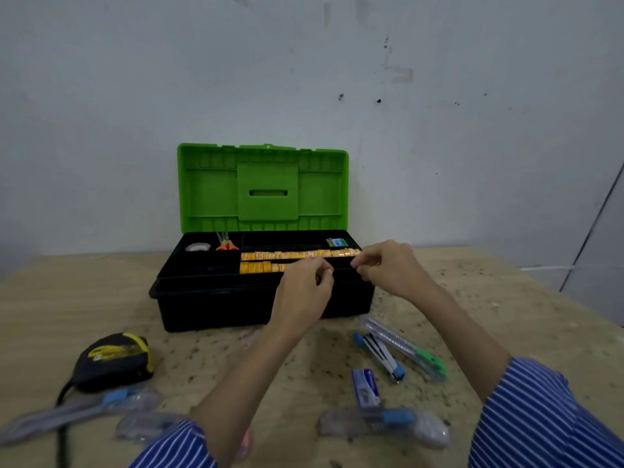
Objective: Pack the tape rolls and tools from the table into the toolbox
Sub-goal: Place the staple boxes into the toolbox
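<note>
The black toolbox (216, 298) stands open on the table with its green lid (263, 190) upright. Two rows of small yellow tape rolls (270, 255) lie in its top tray. My left hand (304, 288) hovers over the right end of the nearer row, fingers curled and hiding what is beneath them. My right hand (388, 265) is beside it over the tray's right edge, its fingertips pinched together with nothing visible between them. On the table lie a black and yellow tape measure (114, 361), a green-tipped utility knife (408, 347), a blue stapler (381, 356) and a staple box (365, 388).
The tray also holds a clear tape roll (197, 246), orange-handled snips (226, 244) and a small green box (337, 242). Blurred clear-and-blue tools lie near the front edge at the left (87, 405) and right (385, 422). A wall stands right behind the toolbox.
</note>
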